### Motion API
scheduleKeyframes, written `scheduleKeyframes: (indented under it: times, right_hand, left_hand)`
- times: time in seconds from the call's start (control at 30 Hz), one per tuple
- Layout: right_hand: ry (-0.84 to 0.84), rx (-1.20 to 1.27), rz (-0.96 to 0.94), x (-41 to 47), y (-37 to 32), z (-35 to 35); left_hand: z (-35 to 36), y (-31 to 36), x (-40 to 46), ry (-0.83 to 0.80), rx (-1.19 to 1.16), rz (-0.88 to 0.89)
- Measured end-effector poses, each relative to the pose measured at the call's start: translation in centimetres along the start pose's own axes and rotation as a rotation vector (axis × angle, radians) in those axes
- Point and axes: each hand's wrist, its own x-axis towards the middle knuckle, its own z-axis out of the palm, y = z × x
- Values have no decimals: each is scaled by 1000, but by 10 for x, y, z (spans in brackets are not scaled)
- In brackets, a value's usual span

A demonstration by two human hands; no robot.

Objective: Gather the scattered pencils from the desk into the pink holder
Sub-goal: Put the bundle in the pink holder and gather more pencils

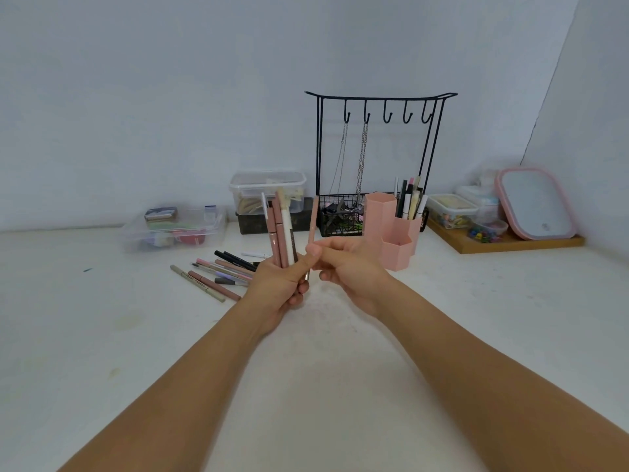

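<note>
Our left hand (277,287) grips a bundle of slim pencils (281,229); our right hand (343,267) pinches one matte pink pencil (312,223) beside the hexagonal plastic holder (391,229).

Loose pencils (218,272) lie on the counter (102,318) left of the holder (391,229) (rack (377,158) behind it, tray (503,241) right).

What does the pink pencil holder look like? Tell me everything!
The pink plastic pencil holder is made of three six-sided cups joined together, each a different height: tall at the back left, medium at the back right, short in front. It stands upright on the white desk, in front of the black wire rack. Only the medium cup holds pencils, standing up. The other two look empty. No hand touches it.
</note>
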Motion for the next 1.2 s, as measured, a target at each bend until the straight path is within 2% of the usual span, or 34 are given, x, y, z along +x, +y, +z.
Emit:
scheduleKeyframes:
  times: [0.2,0.5,0.57,0.7,0.87,1.03,1.2]
  right_hand:
    - [-37,68,67,-1,8,0]
    - [46,-147,32,1,10,0]
    - [31,-194,-74,1,12,-1]
    - [-116,-297,-326,0,13,4]
    - [-28,-623,-562,6,33,10]
    - [120,-864,-436,32,54,8]
    - [35,-1068,-376,46,53,13]
  left_hand:
    - [-2,-1,0,-61,52,-7]
    - [-5,-1,-1,-108,115,-33]
    - [-4,-1,1,-73,101,-51]
    - [-7,1,9,91,-3,-69]
    - [-12,5,13,217,-46,35]
    - [-25,13,15,359,11,106]
    - [-44,20,15,435,42,118]
